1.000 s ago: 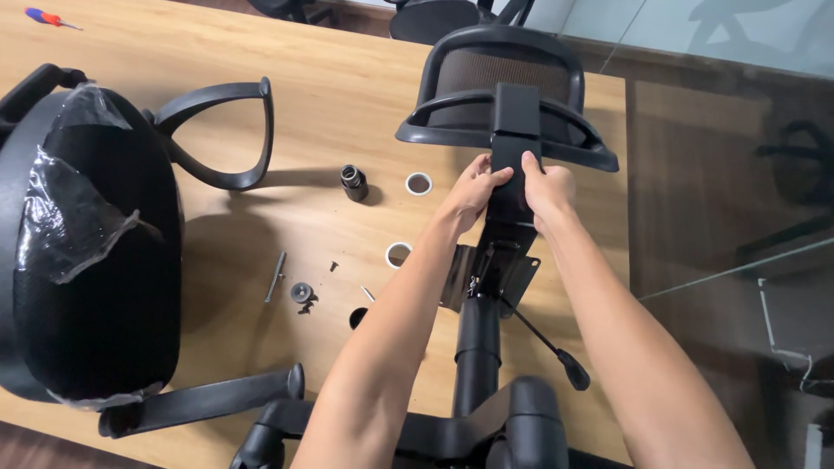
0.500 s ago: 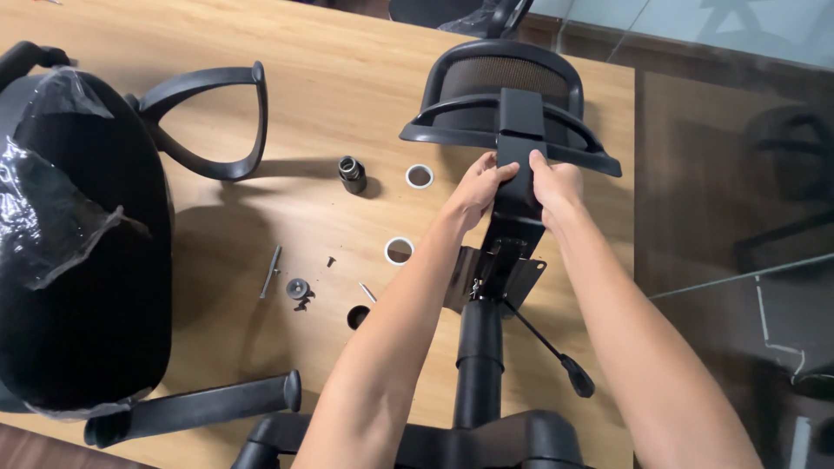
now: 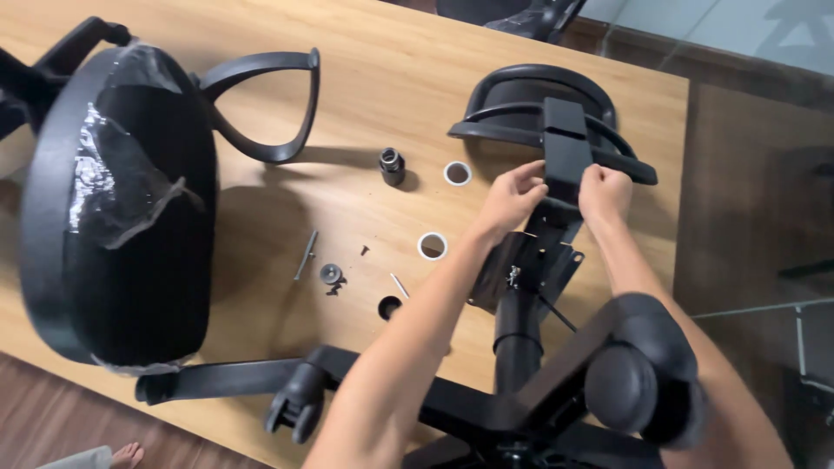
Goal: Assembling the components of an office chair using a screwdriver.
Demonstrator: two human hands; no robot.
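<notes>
A black chair backrest [image 3: 530,108] lies at the far side of the wooden table [image 3: 391,78], with a flat black bracket [image 3: 566,152] running from it toward me. My left hand [image 3: 511,198] grips the bracket's left edge and my right hand [image 3: 605,193] grips its right edge. Just below the hands sits a metal seat plate [image 3: 528,267] on a black gas cylinder [image 3: 518,334]. The cylinder rises from a star base with castor wheels [image 3: 638,382] close to the camera.
A black seat cushion with torn plastic wrap [image 3: 122,204] and armrests [image 3: 265,104] fills the left. Loose parts lie mid-table: a small black cap [image 3: 392,164], two white rings [image 3: 457,173], screws and a hex key [image 3: 306,254]. A person's bare foot [image 3: 126,455] shows bottom left.
The camera has shifted so the star base and a castor now sit larger in the foreground. Both hands stay on the bracket in nearly the same grip.
</notes>
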